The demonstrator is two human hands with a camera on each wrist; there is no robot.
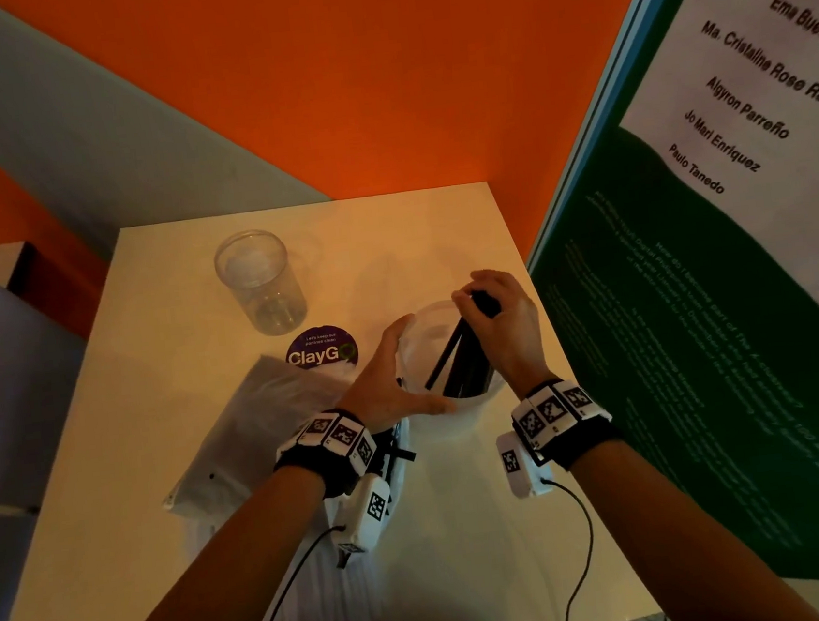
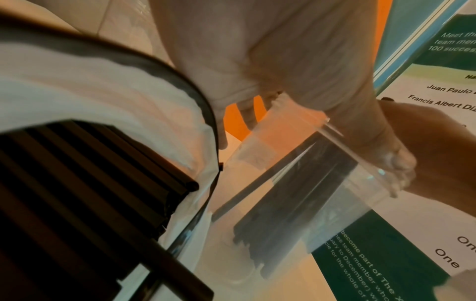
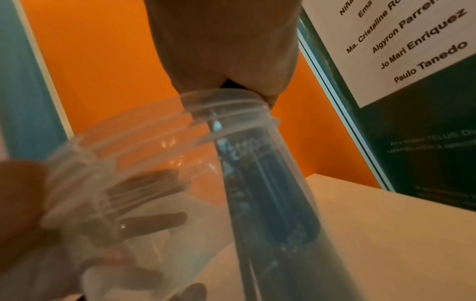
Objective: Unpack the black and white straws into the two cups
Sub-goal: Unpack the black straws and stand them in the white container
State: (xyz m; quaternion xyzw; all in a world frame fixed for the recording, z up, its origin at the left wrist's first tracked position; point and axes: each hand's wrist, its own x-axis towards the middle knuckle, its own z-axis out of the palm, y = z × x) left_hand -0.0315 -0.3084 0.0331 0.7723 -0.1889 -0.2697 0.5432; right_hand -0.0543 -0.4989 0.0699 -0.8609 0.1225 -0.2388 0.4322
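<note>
A clear plastic cup [image 1: 425, 331] stands right of the table's middle, and my left hand [image 1: 406, 366] curls round its left side. Several black straws [image 1: 457, 355] lean inside it. My right hand [image 1: 477, 303] pinches their top ends just above the rim. The right wrist view shows the black straws [image 3: 270, 193] through the cup wall [image 3: 154, 146], with my left fingers [image 3: 149, 222] behind it. A second, empty clear cup [image 1: 260, 280] stands at the far left. A plastic pack of more black straws [image 2: 90, 183] lies under my left wrist. A pale bag [image 1: 257, 422], seemingly the white straws, lies left of it.
A round purple sticker [image 1: 321, 352] is on the white table [image 1: 171, 563] between the two cups. A green and white poster board [image 1: 702, 330] stands close along the table's right edge. An orange wall [image 1: 374, 86] is behind the table.
</note>
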